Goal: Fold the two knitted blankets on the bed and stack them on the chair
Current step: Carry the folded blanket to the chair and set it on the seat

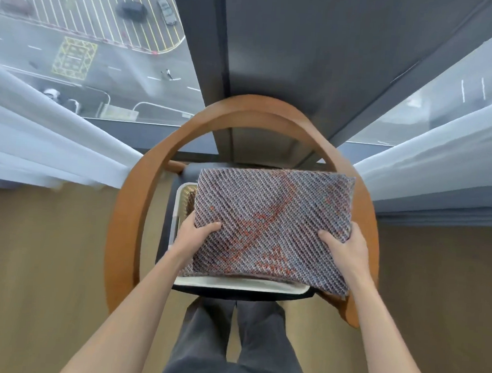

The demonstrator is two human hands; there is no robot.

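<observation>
A folded knitted blanket (268, 223), grey-purple with a red-orange pattern, lies flat over the seat of a wooden chair (125, 224) with a curved brown back. My left hand (196, 235) grips its near left edge, thumb on top. My right hand (343, 248) grips its near right edge the same way. Under the blanket a white tray-like thing (181, 199) with a woven yellowish lining shows at the left and front. Whether the blanket rests on it or hangs just above it I cannot tell. No second blanket is visible.
Behind the chair a dark window pillar (291, 58) splits floor-to-ceiling glass that looks down on a street. White sheer curtains (39, 131) hang at both sides. The floor (37, 273) is tan wood. My legs in dark trousers (228, 345) stand right at the chair's front.
</observation>
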